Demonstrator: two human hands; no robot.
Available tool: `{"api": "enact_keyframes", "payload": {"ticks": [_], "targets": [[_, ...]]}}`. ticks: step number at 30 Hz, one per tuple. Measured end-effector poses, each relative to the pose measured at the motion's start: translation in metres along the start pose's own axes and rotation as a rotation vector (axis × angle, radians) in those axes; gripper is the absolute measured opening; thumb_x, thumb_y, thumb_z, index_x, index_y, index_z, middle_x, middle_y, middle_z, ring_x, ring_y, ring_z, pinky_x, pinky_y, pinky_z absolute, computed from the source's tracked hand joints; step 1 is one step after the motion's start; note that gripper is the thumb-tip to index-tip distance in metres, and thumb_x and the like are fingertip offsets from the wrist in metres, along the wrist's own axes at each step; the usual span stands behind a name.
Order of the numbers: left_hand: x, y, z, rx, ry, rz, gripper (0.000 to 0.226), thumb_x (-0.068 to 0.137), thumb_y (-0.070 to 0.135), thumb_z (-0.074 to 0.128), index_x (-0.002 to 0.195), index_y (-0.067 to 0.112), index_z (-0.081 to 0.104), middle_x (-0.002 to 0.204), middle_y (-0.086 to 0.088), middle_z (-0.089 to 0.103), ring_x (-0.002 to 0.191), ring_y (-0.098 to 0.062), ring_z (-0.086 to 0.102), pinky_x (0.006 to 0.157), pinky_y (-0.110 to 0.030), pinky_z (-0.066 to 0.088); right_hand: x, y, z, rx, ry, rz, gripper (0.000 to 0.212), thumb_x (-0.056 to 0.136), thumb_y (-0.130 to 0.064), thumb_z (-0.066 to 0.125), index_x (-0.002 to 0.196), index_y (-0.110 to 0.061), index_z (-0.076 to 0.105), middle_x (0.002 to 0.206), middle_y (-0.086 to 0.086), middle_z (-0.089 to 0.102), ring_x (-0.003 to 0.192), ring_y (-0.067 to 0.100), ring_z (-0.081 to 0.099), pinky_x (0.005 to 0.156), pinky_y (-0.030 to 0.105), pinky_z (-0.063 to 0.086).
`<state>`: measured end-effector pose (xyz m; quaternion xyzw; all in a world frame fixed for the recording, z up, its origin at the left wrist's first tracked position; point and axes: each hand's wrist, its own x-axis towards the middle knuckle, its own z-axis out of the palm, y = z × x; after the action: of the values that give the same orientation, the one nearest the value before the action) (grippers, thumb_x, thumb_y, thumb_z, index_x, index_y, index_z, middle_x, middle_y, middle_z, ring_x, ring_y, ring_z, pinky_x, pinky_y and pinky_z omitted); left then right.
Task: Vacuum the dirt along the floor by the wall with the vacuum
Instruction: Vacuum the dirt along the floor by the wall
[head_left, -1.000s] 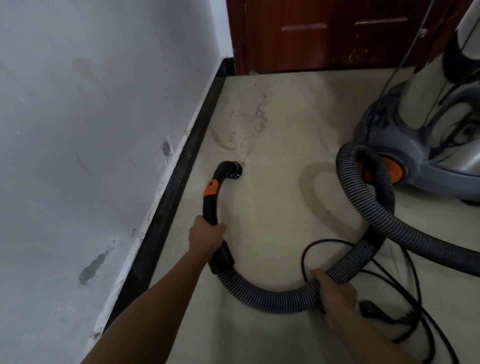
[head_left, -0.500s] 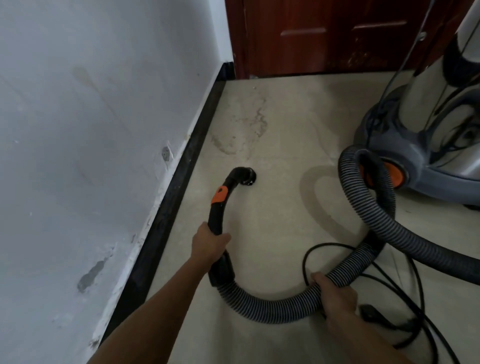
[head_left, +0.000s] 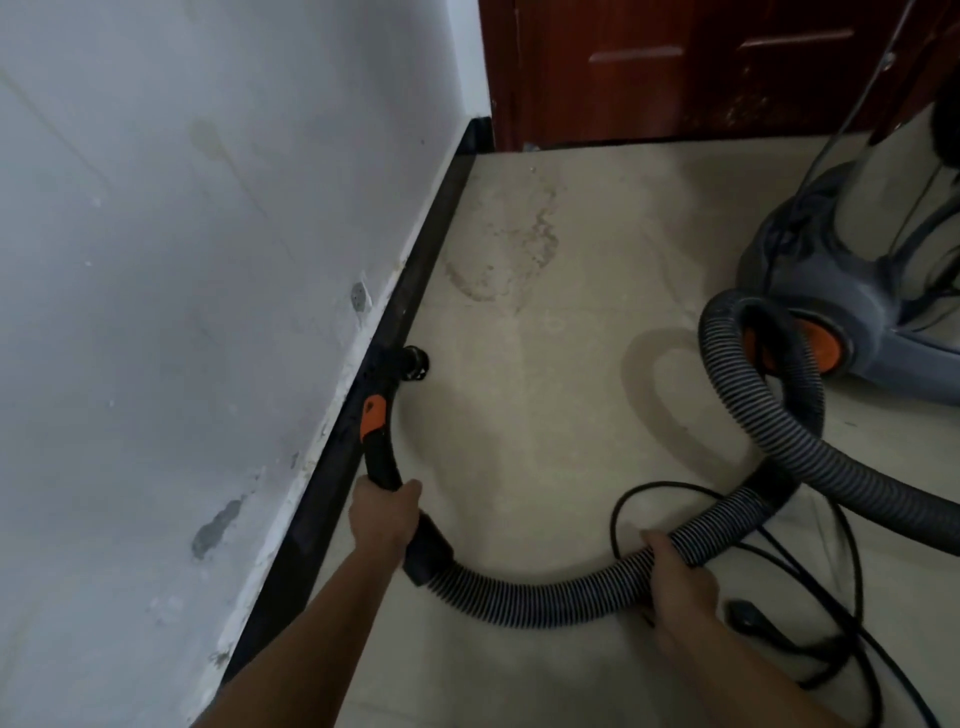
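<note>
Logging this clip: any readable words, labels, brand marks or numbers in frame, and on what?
None can be read.
Vacuum body: no legible brand or label shows.
Orange tab on the hose handle: plain, no marking.
Wall, door: no text.

- The left hand (head_left: 384, 514) grips the black handle tube (head_left: 379, 462), whose open end (head_left: 414, 362) sits low, just beside the dark skirting board (head_left: 421, 260) under the white wall (head_left: 182, 260).
- The right hand (head_left: 675, 577) grips the ribbed grey hose (head_left: 545, 592), which loops round to the vacuum canister (head_left: 857, 291) on the right.
- A black cord (head_left: 618, 512) lies coiled on the beige floor (head_left: 545, 415) near the right hand.
- A faint stain (head_left: 519, 244) marks the floor near the red-brown door (head_left: 675, 67).
</note>
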<state>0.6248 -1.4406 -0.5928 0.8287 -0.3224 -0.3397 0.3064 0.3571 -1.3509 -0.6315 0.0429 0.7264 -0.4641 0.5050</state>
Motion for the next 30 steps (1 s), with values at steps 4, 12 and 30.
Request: {"api": "enact_keyframes", "payload": {"ticks": [4,12,30], "targets": [[0.034,0.039,0.018,0.03,-0.039,0.009,0.044,0.082,0.019,0.069,0.118,0.003,0.049,0.092,-0.012,0.055,0.078,-0.028,0.055,0.067,-0.035,0.047,0.007,-0.012,0.009,0.089,0.003,0.042,0.067,0.083,-0.03,0.074,0.136,0.0,0.048,0.128,0.018,0.059,0.108,0.038,0.059,0.093,0.052,0.052],[0.105,0.104,0.042,0.189,-0.082,0.073,0.058,0.08,0.024,0.068,0.127,0.0,0.043,0.112,-0.02,0.057,0.091,-0.035,0.058,0.071,-0.039,0.05,0.037,-0.055,0.033,0.201,0.055,0.148,0.051,0.088,-0.019,0.068,0.133,-0.002,0.049,0.123,0.018,0.059,0.101,0.037,0.061,0.084,0.048,0.053],[0.068,0.148,0.069,0.326,-0.382,0.218,0.042,0.084,0.019,0.066,0.119,0.007,0.046,0.103,-0.012,0.058,0.09,-0.028,0.059,0.08,-0.04,0.055,0.063,-0.064,0.03,-0.035,0.269,0.306,0.052,0.085,-0.019,0.069,0.124,0.01,0.053,0.116,0.027,0.063,0.091,0.039,0.063,0.081,0.053,0.055]]}}
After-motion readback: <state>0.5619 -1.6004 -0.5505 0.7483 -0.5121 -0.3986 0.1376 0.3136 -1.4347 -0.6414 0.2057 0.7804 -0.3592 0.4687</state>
